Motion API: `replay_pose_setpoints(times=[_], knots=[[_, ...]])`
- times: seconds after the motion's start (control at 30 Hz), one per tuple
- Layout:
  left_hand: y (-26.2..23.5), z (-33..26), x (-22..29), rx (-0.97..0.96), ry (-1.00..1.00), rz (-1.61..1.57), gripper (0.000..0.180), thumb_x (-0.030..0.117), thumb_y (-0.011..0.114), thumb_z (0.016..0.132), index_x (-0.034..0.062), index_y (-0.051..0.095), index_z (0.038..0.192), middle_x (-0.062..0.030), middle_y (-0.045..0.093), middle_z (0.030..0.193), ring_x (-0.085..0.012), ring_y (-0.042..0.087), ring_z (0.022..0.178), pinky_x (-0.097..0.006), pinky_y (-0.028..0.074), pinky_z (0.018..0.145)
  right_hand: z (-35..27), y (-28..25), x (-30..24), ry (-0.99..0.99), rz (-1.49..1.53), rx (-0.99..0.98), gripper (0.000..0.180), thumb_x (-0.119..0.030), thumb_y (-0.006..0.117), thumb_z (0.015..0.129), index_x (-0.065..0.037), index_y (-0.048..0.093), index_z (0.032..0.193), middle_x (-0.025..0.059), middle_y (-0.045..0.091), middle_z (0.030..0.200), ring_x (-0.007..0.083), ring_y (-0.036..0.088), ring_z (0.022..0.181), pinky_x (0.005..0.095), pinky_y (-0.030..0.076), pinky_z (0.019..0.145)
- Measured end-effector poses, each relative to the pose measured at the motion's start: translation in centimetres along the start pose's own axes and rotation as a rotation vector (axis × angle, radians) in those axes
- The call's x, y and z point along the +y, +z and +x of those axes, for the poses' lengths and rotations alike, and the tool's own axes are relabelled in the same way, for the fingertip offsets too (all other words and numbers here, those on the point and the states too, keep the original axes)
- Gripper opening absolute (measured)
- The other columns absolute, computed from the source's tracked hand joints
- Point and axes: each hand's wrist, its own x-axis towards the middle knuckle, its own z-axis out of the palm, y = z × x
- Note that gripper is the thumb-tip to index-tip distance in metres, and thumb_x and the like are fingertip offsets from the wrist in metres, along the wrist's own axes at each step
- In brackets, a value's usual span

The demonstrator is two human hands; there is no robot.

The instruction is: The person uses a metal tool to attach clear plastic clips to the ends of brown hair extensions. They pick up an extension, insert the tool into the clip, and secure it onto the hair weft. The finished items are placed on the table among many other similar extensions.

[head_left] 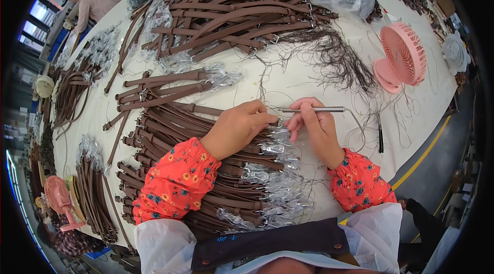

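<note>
My left hand (236,127) is closed, its fingertips pinching the end of a brown strap beside its plastic-wrapped metal hardware. My right hand (320,132) grips a slim silver pen-shaped tool (329,110) with a cord curving from its back end. The tool's thin tip points left, close to my left fingertips; whether it touches the strap is too small to tell. Beneath my left forearm lies a thick row of brown straps (242,192), their buckles and clips wrapped in clear plastic (275,197) toward the right. Several more straps (164,89) lie crosswise just beyond.
A big heap of brown straps (231,14) covers the far side of the white table (309,81), with tangled dark thread (345,60) beside it. A pink fan (404,55) stands at right, near a slim black tool (381,132). At far left, another person (95,4) leans over.
</note>
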Motion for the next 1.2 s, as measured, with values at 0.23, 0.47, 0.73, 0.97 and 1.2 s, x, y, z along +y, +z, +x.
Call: replay_pose_setpoints(times=[0.23, 0.47, 0.73, 0.97, 1.2], knots=[[0.5, 0.4, -0.1, 0.079, 0.049, 0.041, 0.015, 0.003, 0.071, 0.085, 0.0062, 0.072, 0.1, -0.007, 0.066, 0.089, -0.0247, 0.065, 0.079, -0.034, 0.052, 0.068, 0.0, 0.1, -0.1, 0.028, 0.001, -0.009, 0.039, -0.034, 0.042, 0.11, 0.002, 0.056, 0.115, 0.0078, 0.064, 0.082, 0.0115, 0.062, 0.064, 0.0234, 0.05, 0.06], [-0.8, 0.2, -0.8, 0.008, -0.405, -0.311, 0.008, 0.009, 0.072, 0.091, 0.0012, 0.071, 0.095, -0.0023, 0.069, 0.087, -0.0068, 0.059, 0.074, -0.024, 0.049, 0.066, -0.1, 0.2, -0.6, 0.093, -0.06, -0.057, 0.041, -0.034, 0.043, 0.109, 0.003, 0.06, 0.111, 0.0051, 0.064, 0.078, 0.0099, 0.06, 0.062, 0.0216, 0.047, 0.059], [-1.2, -0.2, -0.9, -0.088, -0.313, -0.487, 0.006, 0.008, 0.074, 0.09, 0.0033, 0.071, 0.092, 0.0003, 0.068, 0.086, -0.0064, 0.059, 0.077, -0.024, 0.048, 0.07, 0.0, 0.3, -0.5, 0.076, -0.1, -0.06, 0.041, -0.034, 0.042, 0.109, 0.004, 0.06, 0.11, 0.0051, 0.064, 0.076, 0.0097, 0.061, 0.061, 0.0221, 0.048, 0.058], [-1.0, -0.2, -0.8, -0.09, -0.309, -0.501, 0.007, 0.007, 0.075, 0.088, 0.002, 0.071, 0.091, -0.0012, 0.068, 0.083, -0.0074, 0.06, 0.075, -0.024, 0.049, 0.068, 0.0, 0.3, -0.3, 0.081, -0.098, -0.053, 0.039, -0.032, 0.043, 0.109, 0.003, 0.06, 0.111, 0.0049, 0.065, 0.075, 0.0093, 0.061, 0.06, 0.0216, 0.047, 0.057], [-1.3, -0.4, -0.8, -0.154, -0.251, -0.459, 0.009, 0.01, 0.076, 0.089, 0.0028, 0.071, 0.092, -0.0002, 0.068, 0.085, -0.0076, 0.06, 0.078, -0.025, 0.048, 0.072, 0.0, 0.3, -0.2, 0.075, -0.097, -0.054, 0.039, -0.033, 0.043, 0.109, 0.002, 0.06, 0.112, 0.0057, 0.065, 0.076, 0.0098, 0.061, 0.06, 0.0216, 0.047, 0.057]])
